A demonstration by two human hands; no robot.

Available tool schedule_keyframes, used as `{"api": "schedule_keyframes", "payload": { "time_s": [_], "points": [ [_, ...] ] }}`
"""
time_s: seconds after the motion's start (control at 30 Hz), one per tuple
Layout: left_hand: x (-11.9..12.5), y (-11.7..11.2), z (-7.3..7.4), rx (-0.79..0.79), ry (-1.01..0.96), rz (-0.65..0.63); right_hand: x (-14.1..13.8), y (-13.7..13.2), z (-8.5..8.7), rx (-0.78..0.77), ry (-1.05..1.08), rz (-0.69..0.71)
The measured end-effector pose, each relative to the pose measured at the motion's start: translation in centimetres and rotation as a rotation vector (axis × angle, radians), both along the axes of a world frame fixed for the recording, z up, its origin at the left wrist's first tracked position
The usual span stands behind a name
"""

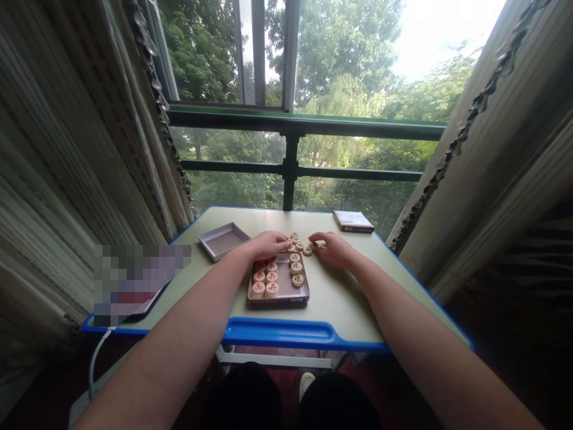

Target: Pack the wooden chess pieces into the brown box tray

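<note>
Right fingers — curled, slightly parted — beside a round piece.

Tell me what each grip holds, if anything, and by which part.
It cannot be told: the left grip is by the box of discs, the right grip by a loose disc, but no hold shows clearly.

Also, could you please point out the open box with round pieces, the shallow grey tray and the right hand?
Open box point(285, 282): head view, bare inside floor.
Shallow grey tray point(222, 243): head view, inside floor.
Right hand point(335, 247): head view, back of hand.
</note>
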State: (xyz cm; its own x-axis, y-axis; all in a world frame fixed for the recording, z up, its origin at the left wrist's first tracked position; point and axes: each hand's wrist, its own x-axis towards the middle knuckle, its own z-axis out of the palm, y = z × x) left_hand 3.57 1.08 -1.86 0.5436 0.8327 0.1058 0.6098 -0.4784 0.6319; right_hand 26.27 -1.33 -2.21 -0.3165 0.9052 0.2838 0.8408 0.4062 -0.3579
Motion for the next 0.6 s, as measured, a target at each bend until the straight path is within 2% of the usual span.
{"api": "schedule_keyframes", "payload": {
  "time_s": [0.37,0.6],
  "points": [
    [-0.01,0.13,-0.20,0.015,0.003,-0.005,0.33,0.12,0.20,0.020,-0.091,-0.024],
    [-0.03,-0.19,0.15,0.013,0.008,-0.024,0.16,0.16,0.12,0.032,-0.129,-0.026]
  ]
}}
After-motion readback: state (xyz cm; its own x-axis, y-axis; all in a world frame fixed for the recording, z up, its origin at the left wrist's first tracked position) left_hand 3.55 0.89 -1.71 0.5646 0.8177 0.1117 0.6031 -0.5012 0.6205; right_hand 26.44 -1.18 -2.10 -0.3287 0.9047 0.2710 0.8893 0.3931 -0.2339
